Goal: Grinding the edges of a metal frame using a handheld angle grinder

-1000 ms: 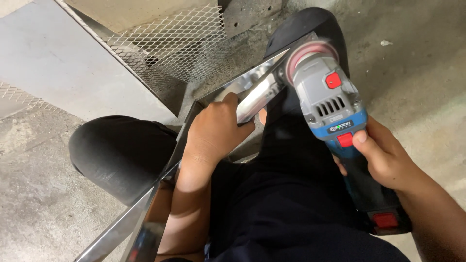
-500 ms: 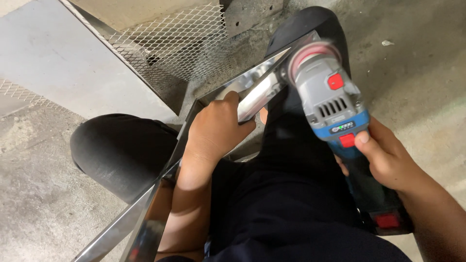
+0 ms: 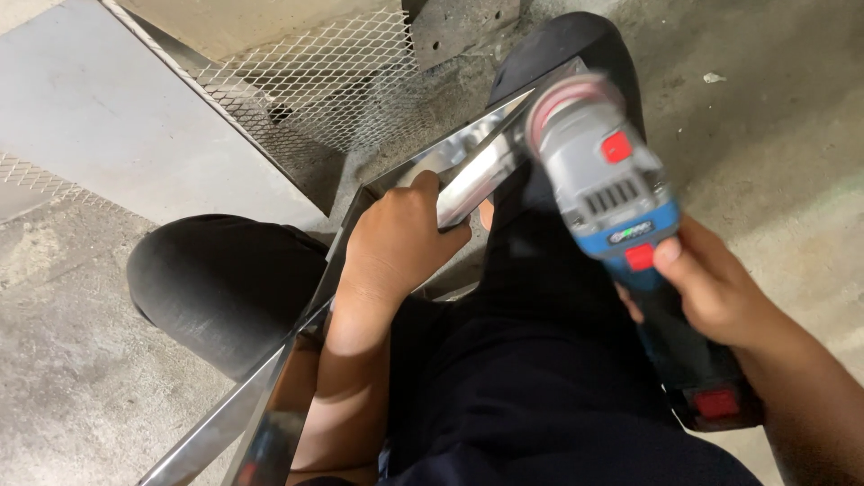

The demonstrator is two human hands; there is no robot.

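My left hand (image 3: 396, 238) has its fingers (image 3: 423, 184) clamped over the edge of a shiny metal frame (image 3: 459, 162) lying across my lap. My right hand (image 3: 711, 288) grips the grey and blue grinder (image 3: 612, 193), its disc against the frame's far corner. Beyond my knees: wire mesh (image 3: 333, 85) and concrete floor (image 3: 774, 135).

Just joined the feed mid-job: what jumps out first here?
The grey-and-blue angle grinder, right of centre, held by the right hand, its disc at the shiny metal frame. The left hand grips that frame mid-picture, over the person's dark-trousered knees.
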